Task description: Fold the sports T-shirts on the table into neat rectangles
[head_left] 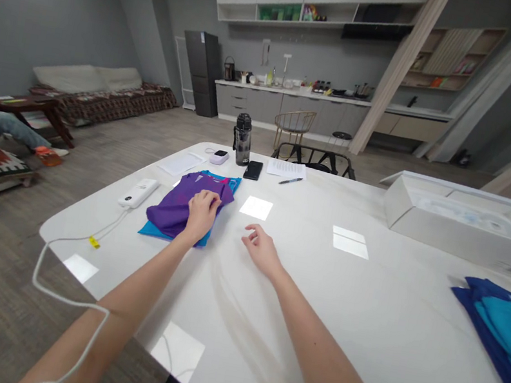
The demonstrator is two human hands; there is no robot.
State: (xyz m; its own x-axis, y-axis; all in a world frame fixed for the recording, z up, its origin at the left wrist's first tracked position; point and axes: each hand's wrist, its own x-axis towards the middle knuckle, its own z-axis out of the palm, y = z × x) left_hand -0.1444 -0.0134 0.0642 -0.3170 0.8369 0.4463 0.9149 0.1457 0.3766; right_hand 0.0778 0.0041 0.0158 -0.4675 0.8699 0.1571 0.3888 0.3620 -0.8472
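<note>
Touching purple garment [177, 204] — left hand [201, 215] curled, grip could not be told | right hand [261, 250] hung empty, loosely open, over worktop [282, 327] | purple garment lay on blue cloth [154, 231], near white device [138, 193].

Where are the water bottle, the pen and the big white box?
Water bottle [242, 143]: head view, middle of its body.
Pen [290, 181]: head view, middle of its barrel.
White box [466, 238]: head view, front side.
</note>
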